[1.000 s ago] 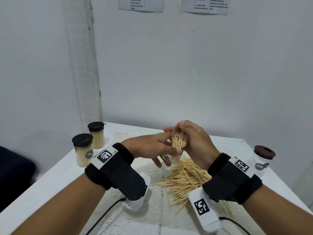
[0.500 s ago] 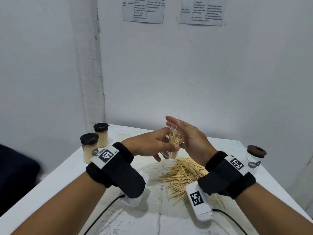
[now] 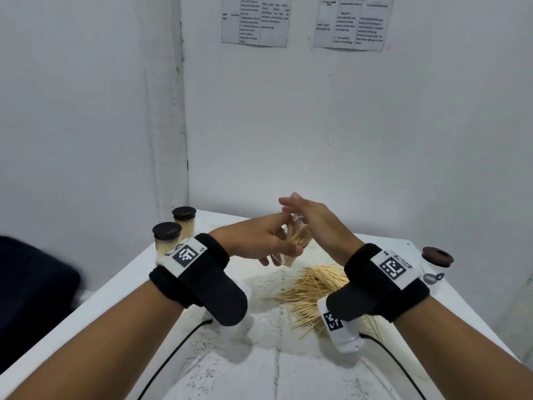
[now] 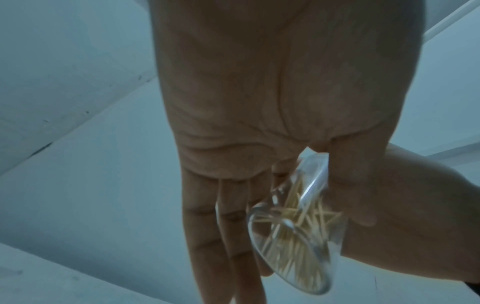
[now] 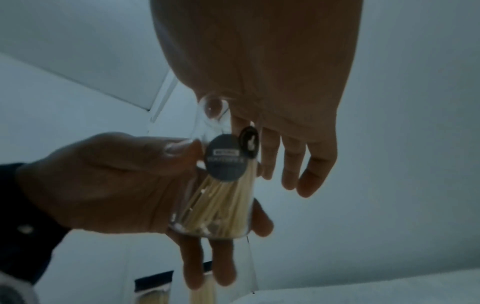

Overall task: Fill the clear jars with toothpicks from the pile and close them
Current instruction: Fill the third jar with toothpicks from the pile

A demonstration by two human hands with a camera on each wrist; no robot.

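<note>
above the middle of the table (image 3: 121, 307), the left hand (image 3: 253, 241) grasps the open clear jar (image 3: 295, 241) by thumb and fingers, raised and tilted, part-filled with toothpicks. right hand (image 3: 314, 223) lies flat against the jar mouth, fingers straight and released, holding nothing. the pile (image 3: 314, 287) remains on the table below, toward the right edge. two capped jars (image 3: 174, 235) stand full at the far left corner; one lidded jar (image 3: 435, 268) at the right edge looks empty.

judgement: the step in hand is settling the sticks. keep the palm sealing the mouth while tapping, bring the jar nearer upright so the sticks drop parallel, and keep it over the pile (strays then fall where they can be regathered).

compared with one second ago, the right hand has opened from a closed grip on a bundle at the mouth to a flat palm, and sticks no longer protrude above the rim.
</note>
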